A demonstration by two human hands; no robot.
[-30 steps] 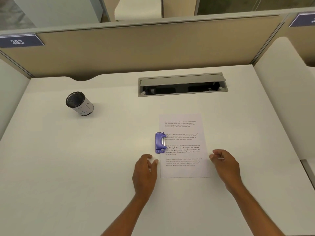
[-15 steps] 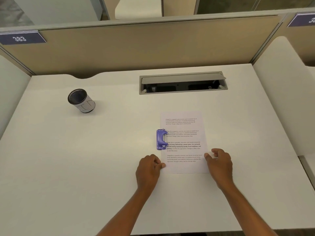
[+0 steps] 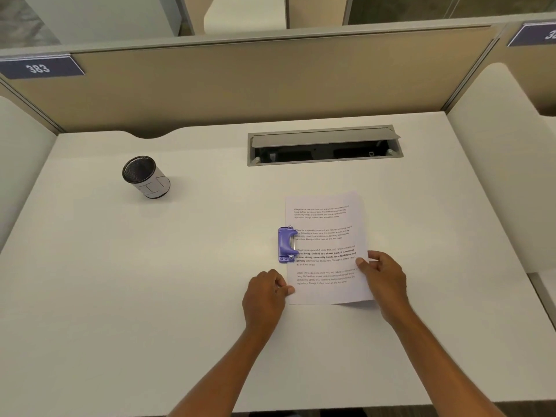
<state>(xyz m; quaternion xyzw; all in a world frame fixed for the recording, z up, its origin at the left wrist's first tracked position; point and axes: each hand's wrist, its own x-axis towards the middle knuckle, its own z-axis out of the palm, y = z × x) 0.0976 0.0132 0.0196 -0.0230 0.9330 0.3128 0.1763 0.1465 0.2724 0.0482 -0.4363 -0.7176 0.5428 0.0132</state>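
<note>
1. At the far left, a blue number plate (image 3: 39, 67) reading 383 is fixed to the top of the beige partition (image 3: 270, 85); the white tabletop (image 3: 120, 296) spreads out below it.
2. A black mesh pen cup (image 3: 146, 177) with a white label round it stands upright on the back left of the tabletop; it is well apart from everything else.
3. The left hand (image 3: 264, 296) lies knuckles-up on the tabletop; its fingers are curled, and thumb and forefinger pinch the near left corner of the sheet of paper (image 3: 326, 236).
4. A purple hole punch (image 3: 286, 244) sits at the middle of the sheet's left edge, just beyond the left hand and not touched by it; its mouth faces the sheet and overlaps the margin; whether the edge is inside the slot cannot be told.
5. The sheet lies flat in the middle of the tabletop, long side running away from the person; it bears four blocks of printed text; its near right corner is lifted a little off the surface.
6. Behind the sheet, a grey cable hatch (image 3: 325, 145) is set into the tabletop with its flap open; the inside is dark.
7. The right hand (image 3: 383, 278) grips the sheet's right edge near the bottom; the thumb lies on top of the page, the fingers curled at the edge; the two hands are apart, one on each side of the sheet.
8. At the far right, a second blue plate (image 3: 535, 34) is cut off by the frame.
</note>
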